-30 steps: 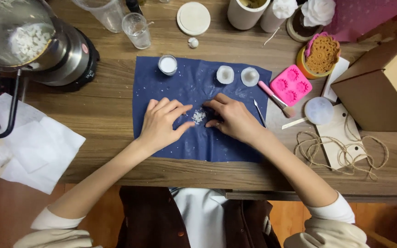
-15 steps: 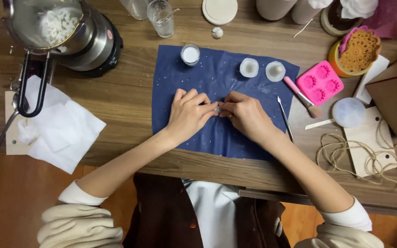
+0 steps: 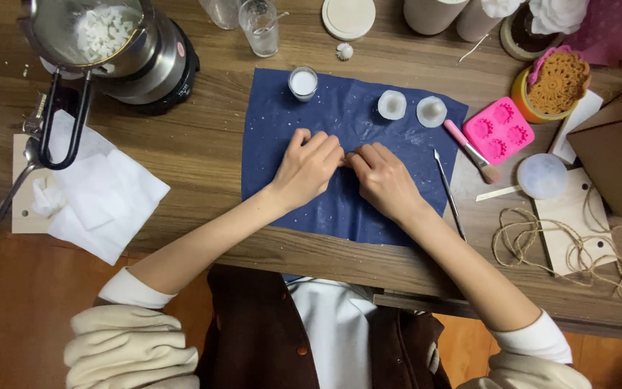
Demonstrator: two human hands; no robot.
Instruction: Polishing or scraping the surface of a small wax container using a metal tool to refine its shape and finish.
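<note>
Hands have closed together since a second ago: the small white piece that lay between them on the blue cloth (image 3: 311,209) is now hidden under the fingertips. Left hand (image 3: 307,167) and right hand (image 3: 381,180) meet fingertip to fingertip near the cloth's middle, fingers curled narrow; whether they pinch the piece, can't tell. Judging by the earlier view it's tiny, light, likely brittle wax, so grip by fingertips at its edges, gently. Two white moulds (image 3: 391,104) sit near the cloth's far edge, pink mould (image 3: 499,130) off its right corner.
</note>
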